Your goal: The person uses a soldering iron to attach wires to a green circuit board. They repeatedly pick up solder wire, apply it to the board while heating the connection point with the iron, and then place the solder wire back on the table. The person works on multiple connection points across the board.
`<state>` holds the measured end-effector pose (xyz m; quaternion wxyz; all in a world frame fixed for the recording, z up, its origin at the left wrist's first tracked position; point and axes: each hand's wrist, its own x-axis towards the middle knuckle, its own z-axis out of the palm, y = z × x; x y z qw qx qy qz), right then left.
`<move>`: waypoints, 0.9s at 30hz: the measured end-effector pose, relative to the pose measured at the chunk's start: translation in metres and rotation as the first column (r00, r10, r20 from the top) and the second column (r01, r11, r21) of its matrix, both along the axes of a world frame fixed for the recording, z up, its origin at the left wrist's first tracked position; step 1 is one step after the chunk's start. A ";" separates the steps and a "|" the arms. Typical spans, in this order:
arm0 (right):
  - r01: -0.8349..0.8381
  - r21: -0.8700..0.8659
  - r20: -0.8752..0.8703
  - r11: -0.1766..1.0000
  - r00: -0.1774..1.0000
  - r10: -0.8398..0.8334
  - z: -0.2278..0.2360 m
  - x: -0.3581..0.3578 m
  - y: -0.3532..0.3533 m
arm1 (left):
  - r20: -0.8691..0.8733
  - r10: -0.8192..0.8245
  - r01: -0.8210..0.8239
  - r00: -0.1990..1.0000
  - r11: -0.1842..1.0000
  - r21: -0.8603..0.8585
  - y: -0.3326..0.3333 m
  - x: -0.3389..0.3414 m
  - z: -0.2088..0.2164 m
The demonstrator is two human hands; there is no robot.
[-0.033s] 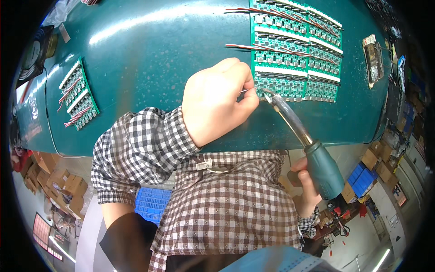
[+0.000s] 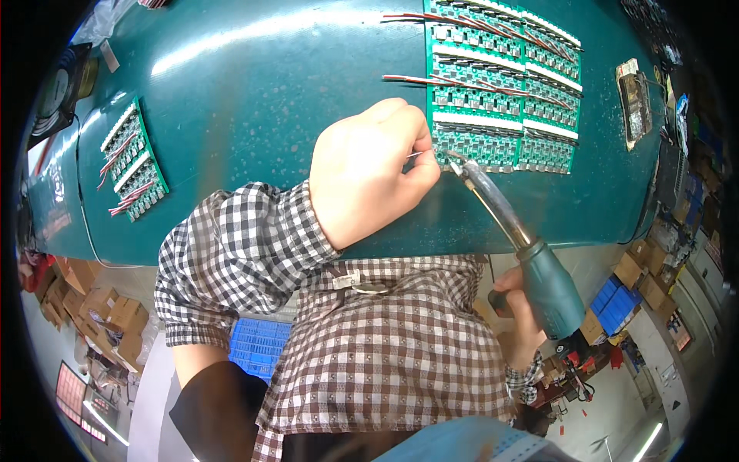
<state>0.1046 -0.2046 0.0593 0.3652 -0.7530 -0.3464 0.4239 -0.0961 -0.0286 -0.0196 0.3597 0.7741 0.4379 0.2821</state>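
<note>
My left hand (image 2: pixel 373 165) is closed in a pinch at the lower left corner of a green circuit board panel (image 2: pixel 481 148). A short piece of thin wire (image 2: pixel 414 155) shows between its thumb and forefinger. Most of the wire is hidden by the fingers. My right hand (image 2: pixel 525 319) grips the green handle of a soldering iron (image 2: pixel 553 289). The iron's tip points up and left to the panel's lower edge, just right of my left fingertips. Whether the tip touches the board, I cannot tell. Red, black and white wires (image 2: pixel 493 88) lie across the panel's upper rows.
A smaller circuit board panel (image 2: pixel 146 173) with wires lies at the left of the green table (image 2: pixel 262 100). A dirty metal tray (image 2: pixel 635 108) sits at the right. A fan-like black device (image 2: pixel 61 92) stands far left. A blue crate (image 2: pixel 260 346) is below the table.
The fingers of my right hand have shifted very slightly at the iron's handle. My left hand, the iron's tip and the boards stay in place.
</note>
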 end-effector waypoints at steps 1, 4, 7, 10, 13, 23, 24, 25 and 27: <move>0.012 0.005 -0.001 1.000 1.000 -0.012 0.000 -0.001 0.001 | -0.003 0.001 -0.001 1.000 1.000 0.000 0.000 0.000 0.000; 0.014 0.031 -0.017 0.999 1.000 -0.013 0.000 -0.002 0.005 | -0.007 0.001 -0.001 1.000 1.000 -0.004 0.000 -0.002 0.000; 0.045 0.066 -0.088 0.997 0.995 -0.039 0.003 -0.006 0.009 | -0.009 -0.008 0.008 1.000 1.000 -0.008 0.001 0.000 0.000; 0.025 0.103 -0.064 0.994 0.998 -0.018 0.001 -0.010 0.010 | -0.017 -0.007 0.007 1.000 1.000 -0.011 0.000 0.001 0.000; 0.098 0.147 -0.226 0.984 0.972 -0.063 0.001 -0.001 0.009 | -0.030 -0.004 0.004 1.000 1.000 -0.016 0.000 0.000 0.001; 0.261 0.253 -0.296 0.932 0.938 -0.182 -0.007 0.024 0.012 | -0.061 -0.017 0.012 0.998 0.997 -0.080 0.003 -0.007 0.027; 0.263 0.266 -0.293 0.927 0.939 -0.183 -0.007 0.029 0.013 | -0.086 -0.040 0.043 0.996 0.998 0.039 0.012 -0.014 0.033; 0.280 0.287 -0.302 0.916 0.934 -0.190 -0.008 0.034 0.017 | -0.076 0.035 -0.025 0.997 0.992 0.126 0.022 -0.015 0.039; 0.303 0.310 -0.328 0.901 0.924 -0.198 -0.010 0.040 0.020 | -0.103 0.107 -0.085 0.989 0.977 0.195 0.042 -0.020 0.043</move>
